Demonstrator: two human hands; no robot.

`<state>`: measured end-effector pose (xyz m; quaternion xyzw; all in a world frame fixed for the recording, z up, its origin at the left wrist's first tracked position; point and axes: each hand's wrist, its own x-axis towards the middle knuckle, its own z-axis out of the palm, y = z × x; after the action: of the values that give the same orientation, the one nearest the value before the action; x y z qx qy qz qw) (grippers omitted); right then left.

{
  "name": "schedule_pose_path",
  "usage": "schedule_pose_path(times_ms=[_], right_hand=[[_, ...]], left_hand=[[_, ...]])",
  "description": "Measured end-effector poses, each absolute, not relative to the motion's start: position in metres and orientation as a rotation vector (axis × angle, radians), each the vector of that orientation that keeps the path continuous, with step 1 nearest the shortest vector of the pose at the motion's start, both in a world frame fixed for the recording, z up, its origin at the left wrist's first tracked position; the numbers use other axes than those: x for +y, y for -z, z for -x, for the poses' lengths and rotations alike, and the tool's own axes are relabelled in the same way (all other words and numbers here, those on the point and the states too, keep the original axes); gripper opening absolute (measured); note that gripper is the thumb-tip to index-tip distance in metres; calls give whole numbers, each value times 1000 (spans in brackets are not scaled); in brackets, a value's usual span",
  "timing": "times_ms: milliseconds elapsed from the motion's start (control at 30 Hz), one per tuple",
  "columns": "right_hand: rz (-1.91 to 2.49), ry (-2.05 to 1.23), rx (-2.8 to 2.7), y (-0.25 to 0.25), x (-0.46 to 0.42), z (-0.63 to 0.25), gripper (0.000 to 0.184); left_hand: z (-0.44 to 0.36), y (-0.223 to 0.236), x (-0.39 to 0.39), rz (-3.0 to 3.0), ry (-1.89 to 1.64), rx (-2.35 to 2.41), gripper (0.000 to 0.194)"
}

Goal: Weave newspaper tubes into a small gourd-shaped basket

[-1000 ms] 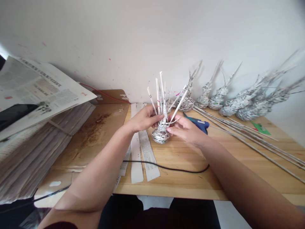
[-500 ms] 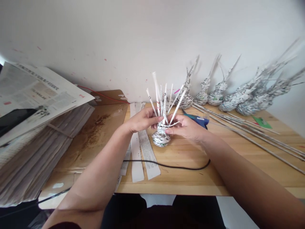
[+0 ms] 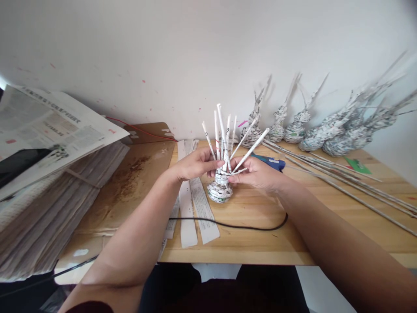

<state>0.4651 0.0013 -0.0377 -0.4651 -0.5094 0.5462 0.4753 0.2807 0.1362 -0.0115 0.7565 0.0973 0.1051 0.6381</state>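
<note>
A small woven newspaper vase (image 3: 220,190) stands on the wooden table (image 3: 325,230), with several rolled paper tubes (image 3: 224,134) sticking up from its neck. My left hand (image 3: 194,164) grips the neck from the left, fingers around the upright tubes. My right hand (image 3: 256,172) holds it from the right, pinching a thin paper tube (image 3: 237,171) that runs sideways around the neck. One tube (image 3: 252,149) slants out to the right above my right hand.
A blue glue gun (image 3: 272,162) lies behind my right hand, its black cord (image 3: 228,225) looping across the table. Paper strips (image 3: 192,204) lie left of the vase. Finished woven pieces (image 3: 325,134) line the wall; long paper tubes (image 3: 352,191) lie right. A newspaper stack (image 3: 45,191) sits left.
The slanted tube on the right has tipped further outward and lower. My right hand has shifted slightly along the neck with the thin tube. The view dropped a little.
</note>
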Motion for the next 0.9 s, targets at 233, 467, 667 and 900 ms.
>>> schedule_pose_path(times_ms=[233, 467, 667, 900], right_hand=[[1092, -1383, -1215, 40, 2, -468, 33], [1093, -1404, -1219, 42, 2, -471, 33], [1073, -1418, -1236, 45, 5, -470, 32], [1074, -1395, -1255, 47, 5, -471, 29]], left_hand=[[-278, 12, 138, -1689, -225, 221, 38], [-278, 14, 141, -1605, -135, 130, 55], [-281, 17, 141, -1663, -155, 104, 51], [-282, 18, 141, -1777, -238, 37, 45]])
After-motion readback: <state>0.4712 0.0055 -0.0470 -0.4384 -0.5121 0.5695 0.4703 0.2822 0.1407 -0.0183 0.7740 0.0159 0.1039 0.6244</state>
